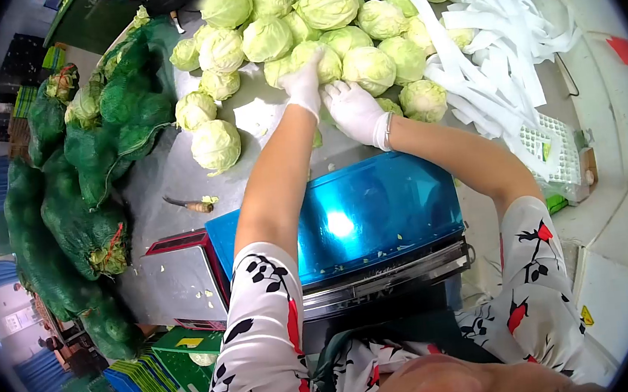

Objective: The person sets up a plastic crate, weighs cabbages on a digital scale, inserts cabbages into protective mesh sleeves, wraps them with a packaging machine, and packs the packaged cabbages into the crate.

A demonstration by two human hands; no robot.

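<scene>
Many pale green cabbages lie heaped on the grey metal table in front of me. My left hand (304,87), in a white glove, has its fingers curved over the left side of one cabbage (329,66). Close to the lower edge of that same cabbage is my right hand (356,112), also gloved, with fingers stretched out. Whether its fingertips press on the cabbage is hard to see. Another cabbage (368,70) sits just beyond my right hand.
Nearest me stands a machine with a shiny blue cover (383,204), beside a red-edged scale (186,276). A curved knife (190,204) lies on the table. Green mesh sacks (81,211) line the left; white strips (496,50) and a white plastic crate (551,147) are right.
</scene>
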